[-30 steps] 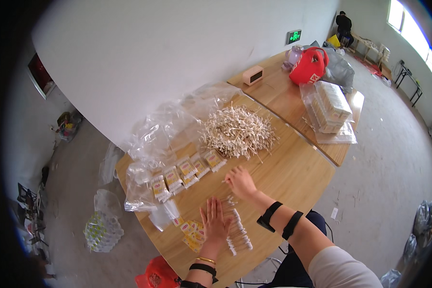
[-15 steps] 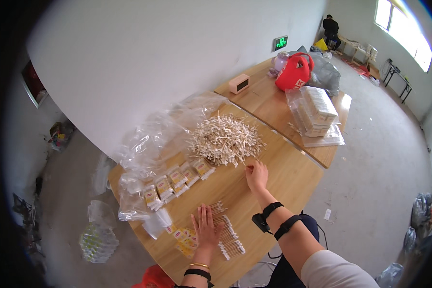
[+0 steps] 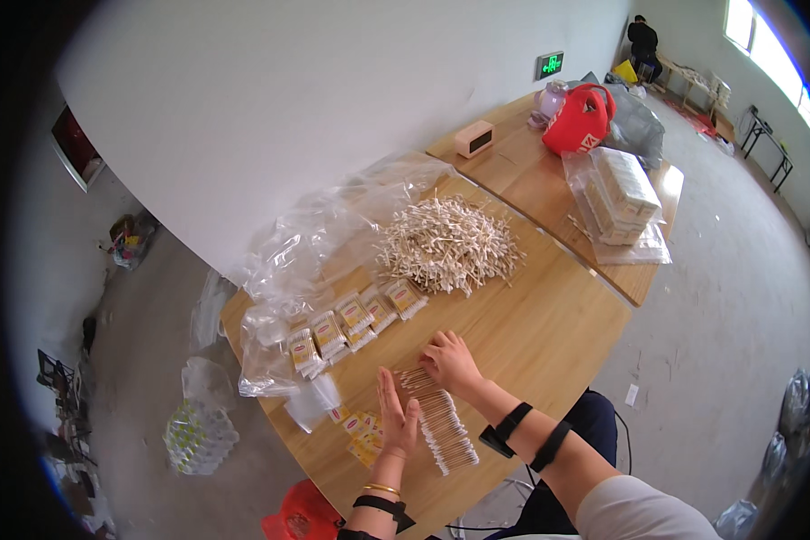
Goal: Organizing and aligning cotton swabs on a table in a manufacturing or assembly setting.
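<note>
Both hands are seen at a close-set row of thin, white-tipped cotton swabs (image 3: 450,432), laid side by side on a light-brown wood-grain table (image 3: 549,333). Just left of the row, the bare left hand (image 3: 400,421) is held open and on edge, its fingers straight and its thumb spread, with nothing seen in its grasp; whether the swab ends are touched by it cannot be told. At the row's far end, the bare right hand (image 3: 450,362) is bent downward with curled fingers; whether a swab is pinched beneath them is hidden (only the back of the hand is shown).

Beyond the row, a loose, tangled heap of white cotton swabs (image 3: 450,247) is piled. Beyond the row and to its left, small clear packets with yellow labels (image 3: 353,317) are lined up, while flat yellow-and-white cards (image 3: 366,438) are scattered left of the row, past the left hand.

The row could be skewed if uneven pressure were applied, since slim stems are easily rolled over one another and no brace is seen along its right side. Its far-end swabs could be snagged by the curled fingers, and the cards could be dragged by the left wrist.
</note>
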Motion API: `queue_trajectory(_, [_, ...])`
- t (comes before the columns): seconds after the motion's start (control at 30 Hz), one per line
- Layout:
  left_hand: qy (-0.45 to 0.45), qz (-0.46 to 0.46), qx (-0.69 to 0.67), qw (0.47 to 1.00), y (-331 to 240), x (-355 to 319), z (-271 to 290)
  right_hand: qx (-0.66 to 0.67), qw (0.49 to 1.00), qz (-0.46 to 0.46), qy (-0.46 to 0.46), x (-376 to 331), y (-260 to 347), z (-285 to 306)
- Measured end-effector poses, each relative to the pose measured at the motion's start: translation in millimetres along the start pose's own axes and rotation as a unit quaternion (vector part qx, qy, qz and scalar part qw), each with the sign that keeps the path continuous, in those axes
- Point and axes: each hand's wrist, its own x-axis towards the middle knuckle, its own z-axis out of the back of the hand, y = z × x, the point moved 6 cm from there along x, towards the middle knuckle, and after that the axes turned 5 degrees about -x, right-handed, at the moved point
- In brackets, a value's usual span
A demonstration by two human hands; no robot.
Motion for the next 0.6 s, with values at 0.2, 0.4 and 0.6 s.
queue_trajectory(0.2, [-0.052,0.04,-0.103,0.992,-7,18,4,0.143,0.982,-0.092,-0.081,-28,-16,20])
queue_trajectory(0.4, [-0.022,0.005,-0.084,0.996,0,28,-24,0.25,0.963,-0.073,-0.07,-25,6,-10])
queue_trajectory(0.6, [-0.056,0.005,-0.091,0.994,6,23,-16,0.255,0.956,-0.105,-0.097,-24,7,5])
